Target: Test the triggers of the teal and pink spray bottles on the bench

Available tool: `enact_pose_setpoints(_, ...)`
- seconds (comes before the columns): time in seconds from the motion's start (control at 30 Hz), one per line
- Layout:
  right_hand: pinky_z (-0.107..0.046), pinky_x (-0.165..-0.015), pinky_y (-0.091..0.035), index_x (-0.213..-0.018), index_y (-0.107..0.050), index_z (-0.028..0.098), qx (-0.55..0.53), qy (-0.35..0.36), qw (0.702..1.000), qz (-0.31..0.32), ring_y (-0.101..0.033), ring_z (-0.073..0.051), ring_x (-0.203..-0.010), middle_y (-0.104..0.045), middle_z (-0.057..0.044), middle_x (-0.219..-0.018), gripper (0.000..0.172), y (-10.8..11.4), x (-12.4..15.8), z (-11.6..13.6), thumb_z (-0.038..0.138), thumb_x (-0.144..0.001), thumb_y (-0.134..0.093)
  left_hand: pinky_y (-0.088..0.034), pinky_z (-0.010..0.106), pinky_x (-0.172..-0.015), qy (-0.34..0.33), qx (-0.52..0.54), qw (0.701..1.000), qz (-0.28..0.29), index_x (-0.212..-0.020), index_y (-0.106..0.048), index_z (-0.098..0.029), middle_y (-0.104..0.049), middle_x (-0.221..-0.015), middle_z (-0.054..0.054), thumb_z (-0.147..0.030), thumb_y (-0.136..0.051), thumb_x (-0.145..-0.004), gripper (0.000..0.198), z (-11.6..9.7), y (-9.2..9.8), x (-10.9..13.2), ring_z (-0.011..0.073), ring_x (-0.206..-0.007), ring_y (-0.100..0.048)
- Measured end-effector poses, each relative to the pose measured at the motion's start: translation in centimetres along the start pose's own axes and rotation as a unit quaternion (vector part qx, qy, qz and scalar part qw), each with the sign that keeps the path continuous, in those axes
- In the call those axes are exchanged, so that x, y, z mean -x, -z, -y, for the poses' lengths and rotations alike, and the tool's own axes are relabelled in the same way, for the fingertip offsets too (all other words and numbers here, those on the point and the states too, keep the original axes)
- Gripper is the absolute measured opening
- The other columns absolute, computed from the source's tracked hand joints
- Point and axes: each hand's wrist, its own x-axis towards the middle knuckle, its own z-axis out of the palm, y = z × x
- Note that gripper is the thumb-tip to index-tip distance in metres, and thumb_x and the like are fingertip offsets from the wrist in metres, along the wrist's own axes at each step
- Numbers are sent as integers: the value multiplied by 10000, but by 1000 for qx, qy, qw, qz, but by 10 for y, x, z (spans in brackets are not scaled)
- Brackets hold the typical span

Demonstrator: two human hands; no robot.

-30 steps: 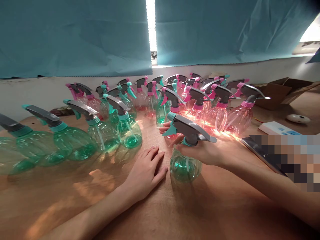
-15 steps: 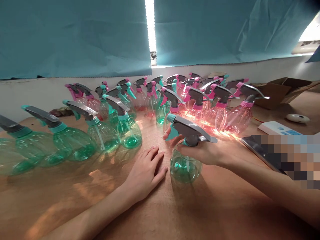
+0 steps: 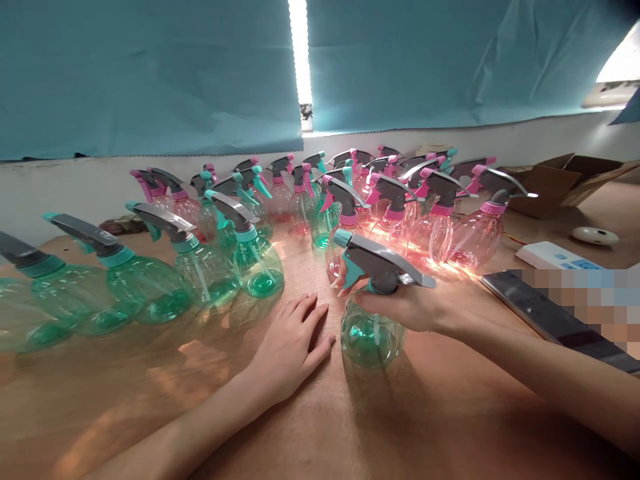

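A clear green spray bottle [image 3: 371, 333] with a grey and teal trigger head stands on the wooden table [image 3: 320, 427] in front of me. My right hand [image 3: 400, 301] is wrapped round its neck, fingers curled on the teal trigger. My left hand [image 3: 290, 347] lies flat on the table just left of the bottle, fingers spread, holding nothing. A row of green bottles [image 3: 257, 263] runs off to the left. Several pink bottles [image 3: 440, 227] stand behind.
An open cardboard box [image 3: 565, 180] sits at the far right. A white power strip [image 3: 555, 257], a small white oval object [image 3: 595, 235] and a dark flat slab [image 3: 545, 313] lie to the right. Blue curtains hang above a white sill.
My right fingers have pulled in from stretched out to curled on the trigger. The bottle and my left hand have stayed in place.
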Motion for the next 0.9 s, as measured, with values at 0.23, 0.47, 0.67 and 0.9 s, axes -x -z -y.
enact_pose_setpoints(0.23,-323,-875,-556,-1106,-630,222,-13,-27,1000,1,-646,-196,-1072,-671,-33,-1177,454,-2,0,-4,102,-689,-498,-363,506,-1068,0,8,1000,-8,-1314,-535,-133,-516,-1369,160,-350,-488,-953,423,2,-3,0,328,-1290,-435)
enact_pose_setpoints(0.47,-344,-874,-573,-1200,-597,231,-27,-13,1000,5,-599,-221,-1175,-632,-46,-1267,519,-4,0,-4,95,-709,-503,-363,505,-1069,-2,2,1000,-8,-1311,-538,-120,-522,-1361,167,-339,-484,-954,421,1,-2,1,324,-1291,-432)
enact_pose_setpoints(0.67,-331,-805,-590,-1212,-592,224,-12,-10,1000,2,-684,-204,-985,-648,-53,-1239,482,-3,1,-10,110,-745,-559,-363,511,-1064,0,-8,1000,1,-1320,-526,-111,-498,-1386,173,-345,-483,-957,434,0,-1,0,330,-1294,-421)
enact_pose_setpoints(0.9,-322,-739,-565,-1054,-675,242,67,-7,997,-39,-674,-177,-837,-715,-22,-1047,299,-5,2,-12,167,-773,-605,-380,506,-1043,-17,-9,1000,-19,-1244,-560,-130,-525,-1341,160,-339,-455,-964,365,3,-1,-1,323,-1252,-455)
